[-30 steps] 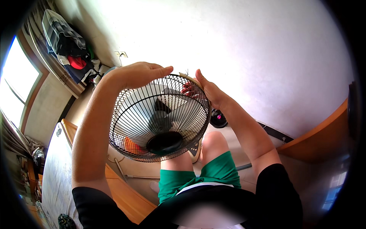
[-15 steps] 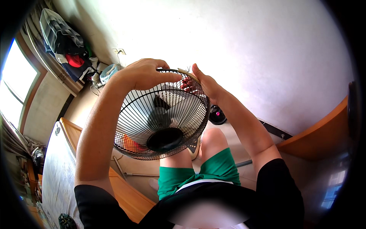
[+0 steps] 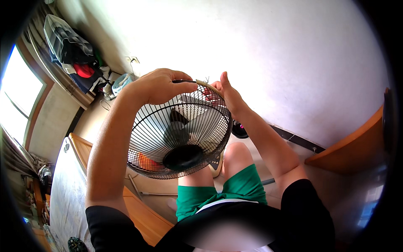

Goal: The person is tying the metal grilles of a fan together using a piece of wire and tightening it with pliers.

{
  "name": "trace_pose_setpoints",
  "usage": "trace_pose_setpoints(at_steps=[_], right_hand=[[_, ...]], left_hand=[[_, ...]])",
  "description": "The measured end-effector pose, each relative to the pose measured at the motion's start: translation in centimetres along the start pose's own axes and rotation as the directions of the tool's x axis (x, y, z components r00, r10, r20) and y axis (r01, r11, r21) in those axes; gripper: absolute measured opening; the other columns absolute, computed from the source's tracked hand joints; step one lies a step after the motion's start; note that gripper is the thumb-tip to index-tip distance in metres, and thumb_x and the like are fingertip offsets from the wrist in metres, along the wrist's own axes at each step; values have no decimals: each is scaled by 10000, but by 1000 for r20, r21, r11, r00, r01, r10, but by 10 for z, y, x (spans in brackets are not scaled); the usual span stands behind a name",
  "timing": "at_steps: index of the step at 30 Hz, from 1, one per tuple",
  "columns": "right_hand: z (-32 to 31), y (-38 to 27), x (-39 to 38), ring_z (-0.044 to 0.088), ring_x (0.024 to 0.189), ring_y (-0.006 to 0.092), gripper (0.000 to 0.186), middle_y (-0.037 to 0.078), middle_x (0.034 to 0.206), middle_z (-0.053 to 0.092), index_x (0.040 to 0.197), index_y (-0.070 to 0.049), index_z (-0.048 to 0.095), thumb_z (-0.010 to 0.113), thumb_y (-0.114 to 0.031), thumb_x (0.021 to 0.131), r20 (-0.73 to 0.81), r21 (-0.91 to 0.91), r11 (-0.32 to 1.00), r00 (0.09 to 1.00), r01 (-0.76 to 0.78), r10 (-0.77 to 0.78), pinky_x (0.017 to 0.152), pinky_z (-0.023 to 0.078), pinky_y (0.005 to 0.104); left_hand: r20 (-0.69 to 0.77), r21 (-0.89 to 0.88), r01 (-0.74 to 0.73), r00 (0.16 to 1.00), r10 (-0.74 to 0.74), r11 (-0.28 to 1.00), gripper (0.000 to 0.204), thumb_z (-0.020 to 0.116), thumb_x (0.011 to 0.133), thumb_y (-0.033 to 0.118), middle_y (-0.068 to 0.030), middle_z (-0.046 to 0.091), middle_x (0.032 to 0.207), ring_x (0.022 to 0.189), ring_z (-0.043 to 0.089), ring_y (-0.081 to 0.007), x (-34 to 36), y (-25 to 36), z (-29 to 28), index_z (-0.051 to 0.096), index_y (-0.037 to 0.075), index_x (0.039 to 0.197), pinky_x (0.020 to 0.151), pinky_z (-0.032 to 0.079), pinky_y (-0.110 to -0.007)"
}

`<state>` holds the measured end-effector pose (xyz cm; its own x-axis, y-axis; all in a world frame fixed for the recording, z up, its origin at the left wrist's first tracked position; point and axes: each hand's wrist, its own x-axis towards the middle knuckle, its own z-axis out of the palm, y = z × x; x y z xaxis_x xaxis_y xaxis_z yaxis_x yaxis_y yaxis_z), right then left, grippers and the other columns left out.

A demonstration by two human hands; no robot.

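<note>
My left hand clamps the top of the fan; my right hand curls around its upper right edge, thumb raised.

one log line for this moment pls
left hand: holding black fan grille at top rim | right hand: at grille's upper right rim, thumb raised | rest: clothes upper left, green shorts below

White glare from left window

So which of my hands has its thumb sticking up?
Your right hand: its thumb points up, while your left hand has its own sideways over the fan guard.
</note>
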<state>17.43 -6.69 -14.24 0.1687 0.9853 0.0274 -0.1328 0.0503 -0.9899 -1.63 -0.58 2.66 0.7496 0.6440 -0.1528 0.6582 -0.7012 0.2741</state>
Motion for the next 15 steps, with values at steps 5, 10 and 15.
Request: trace_pose_setpoints(at_steps=[5, 10, 15], right_hand=[[3, -3, -23, 546, 1077, 179, 966, 83, 1122, 606, 1247, -20, 558, 245, -848, 861, 43, -249, 929, 961, 274, -272, 997, 398, 339], [-12, 12, -37, 506, 1266, 338, 1049, 203, 1244, 573, 1429, -55, 376, 597, -817, 744, 73, -377, 834, 911, 402, -406, 1066, 383, 452], [-4, 12, -47, 537, 1220, 343, 1140, 210, 1237, 567, 1402, -45, 380, 737, -789, 616, 60, -380, 861, 937, 339, -343, 1055, 391, 444]], left_hand=[[4, -49, 18, 1000, -18, 999, 530, 603, 920, 514, -140, 693, 1159, 1108, 628, -265, -3, -1, -1, 672, 107, 1253, 991, 463, -374], [1, -35, 27, 1000, -27, 999, 525, 599, 924, 508, -137, 694, 1168, 1123, 629, -263, -2, 1, -1, 674, 103, 1249, 1000, 461, -368], [-1, -33, 30, 1000, -30, 999, 524, 598, 925, 509, -136, 695, 1171, 1122, 633, -265, 0, 0, -1, 676, 102, 1245, 1001, 465, -368]])
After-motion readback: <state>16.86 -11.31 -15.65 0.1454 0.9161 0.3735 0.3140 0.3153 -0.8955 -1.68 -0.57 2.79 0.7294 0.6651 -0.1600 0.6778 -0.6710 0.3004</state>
